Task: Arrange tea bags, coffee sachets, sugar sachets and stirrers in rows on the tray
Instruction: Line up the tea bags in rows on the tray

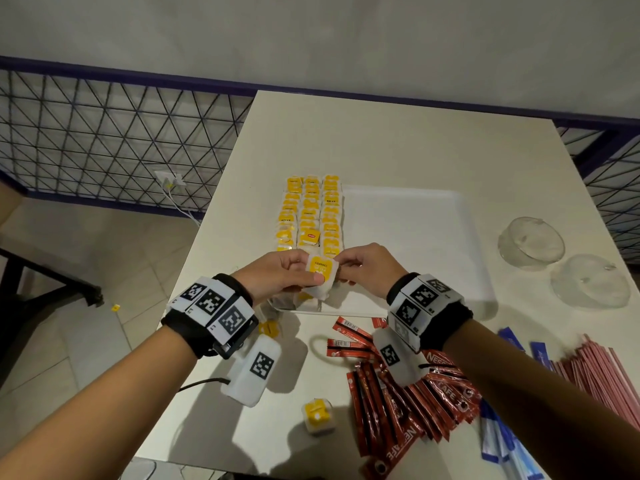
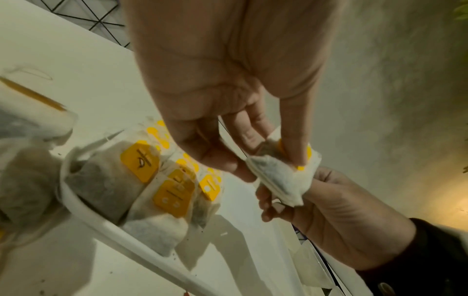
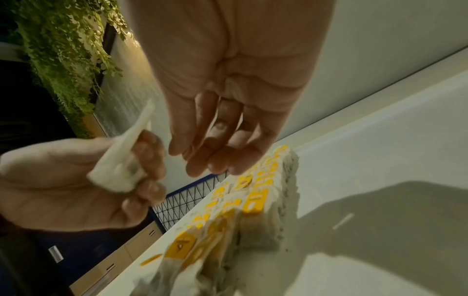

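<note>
While three rows of tea bags [image 1: 310, 216] are sitting along the white tray's [image 1: 408, 216] left side, both hands are hovering over its near edge — left hand [image 1: 277, 273] pinching one yellow-tagged tea bag [image 1: 321, 276], right hand's [image 1: 369, 268] grip nipping its other edge.

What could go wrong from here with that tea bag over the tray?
The left hand pinches the tea bag while the right hand fingers its edge; a tug could tear the thin paper. Setting it down may disturb the tea bag rows. The wrists hover above the coffee sachets, which could get swept aside.
</note>
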Motion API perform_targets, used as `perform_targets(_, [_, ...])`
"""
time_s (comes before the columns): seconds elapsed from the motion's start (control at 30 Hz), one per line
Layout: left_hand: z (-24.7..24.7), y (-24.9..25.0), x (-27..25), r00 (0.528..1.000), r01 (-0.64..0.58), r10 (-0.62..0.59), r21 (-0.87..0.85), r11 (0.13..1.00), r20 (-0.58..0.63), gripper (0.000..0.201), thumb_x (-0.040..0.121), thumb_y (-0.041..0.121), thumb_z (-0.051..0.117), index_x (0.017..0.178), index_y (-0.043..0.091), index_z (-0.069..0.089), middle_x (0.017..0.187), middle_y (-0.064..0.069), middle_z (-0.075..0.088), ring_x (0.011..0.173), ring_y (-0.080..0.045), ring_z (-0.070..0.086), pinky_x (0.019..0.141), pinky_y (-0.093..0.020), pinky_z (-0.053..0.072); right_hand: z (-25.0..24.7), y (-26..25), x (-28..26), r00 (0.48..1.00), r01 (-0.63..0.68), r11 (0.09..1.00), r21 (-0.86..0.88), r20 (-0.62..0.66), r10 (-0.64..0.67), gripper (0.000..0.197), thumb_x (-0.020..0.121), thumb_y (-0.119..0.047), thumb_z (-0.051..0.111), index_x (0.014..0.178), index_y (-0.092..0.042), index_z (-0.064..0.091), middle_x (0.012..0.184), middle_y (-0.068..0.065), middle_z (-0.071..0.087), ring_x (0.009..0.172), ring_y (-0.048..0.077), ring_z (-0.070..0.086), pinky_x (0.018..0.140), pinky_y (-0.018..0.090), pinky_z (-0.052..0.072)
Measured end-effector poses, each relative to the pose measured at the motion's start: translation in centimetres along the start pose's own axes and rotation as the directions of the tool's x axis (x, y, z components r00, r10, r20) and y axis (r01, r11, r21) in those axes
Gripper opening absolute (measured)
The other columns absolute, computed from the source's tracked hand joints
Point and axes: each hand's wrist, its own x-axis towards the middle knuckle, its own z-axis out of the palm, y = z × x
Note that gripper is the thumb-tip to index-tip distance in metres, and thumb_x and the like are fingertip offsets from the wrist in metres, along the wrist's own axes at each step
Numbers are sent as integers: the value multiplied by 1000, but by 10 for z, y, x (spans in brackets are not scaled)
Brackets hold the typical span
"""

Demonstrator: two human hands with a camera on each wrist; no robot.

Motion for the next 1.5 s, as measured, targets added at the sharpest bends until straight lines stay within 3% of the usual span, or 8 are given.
perform_targets(0.13, [5, 0, 9, 997, -40, 37, -41, 998, -62, 21, 82, 1, 63, 69, 14, 53, 88, -9, 62, 70, -17, 60, 68, -26, 51, 6, 3, -4, 1000, -23, 1000, 12, 10, 23, 16, 85, -8, 63, 93, 4, 70, 75, 18, 67, 69, 16, 53, 73, 32, 45])
perform_targets(0.33, [12, -1, 22, 994, -45, 41, -36, 998, -98, 27, 85, 4, 61, 66, 16, 47, 79, -11, 49, 47, -6, 53, 45, -14, 44, 2, 11, -4, 991, -71, 987, -141, 101, 86, 20, 84, -12, 63, 99, 0, 67, 89, 14, 67, 87, 29, 59, 80, 34, 46])
perform_targets(0.57, [19, -15, 31, 989, -9, 30, 142, 990, -146, 36, 82, 7, 68, 61, 16, 40, 37, 14, 37, 35, 0, 36, 40, -13, 33, -7, 13, -1, 977, -214, 963, 164, 60, 207, 12, 81, -18, 67, 81, -25, 59, 71, -4, 57, 74, 15, 56, 77, 32, 46])
perform_targets(0.73, [20, -25, 36, 975, 30, 69, 433, 901, -212, 33, 77, 21, 75, 60, 19, 47, 55, 10, 46, 54, -5, 43, 53, -15, 35, 0, 21, 10, 974, -217, 975, 51, 74, 213, 14, 83, -15, 66, 73, -20, 58, 59, -3, 52, 61, 12, 50, 71, 31, 46])
perform_targets(0.87, [15, -19, 35, 979, 44, 92, 632, 774, -182, 19, 79, 27, 73, 93, 22, 60, 70, 12, 55, 74, -9, 54, 60, -9, 38, 3, 27, 21, 970, -225, 974, -24, 85, 227, 12, 83, -15, 66, 74, -20, 59, 57, -6, 51, 62, 13, 50, 76, 35, 47])
perform_targets(0.97, [8, -17, 39, 973, -3, 153, 655, 756, -172, 41, 78, 22, 74, 116, 18, 58, 81, 10, 56, 94, -19, 59, 88, -32, 46, 5, 32, 30, 971, -216, 967, -137, 75, 228, 12, 83, -22, 66, 74, -23, 59, 64, -6, 54, 73, 16, 53, 82, 36, 47])
perform_targets(1.37, [29, -4, 48, 992, 66, 109, 998, -3, -66, 54, 84, 59, 52, 121, 19, 52, 126, -2, 44, 122, -26, 31, 99, -37, 24, 10, 39, 41, 985, -171, 967, -188, 0, 174, 20, 83, -23, 64, 68, -33, 54, 68, -12, 52, 79, 15, 53, 86, 38, 48])
perform_targets(1.5, [33, -4, 55, 992, 67, 113, 994, -91, -56, 55, 87, 53, 51, 128, 18, 48, 131, -4, 40, 125, -28, 28, 101, -39, 23, 10, 40, 41, 988, -154, 970, -188, -17, 154, 10, 85, -19, 61, 81, -26, 55, 67, -14, 46, 80, 17, 50, 86, 36, 45])
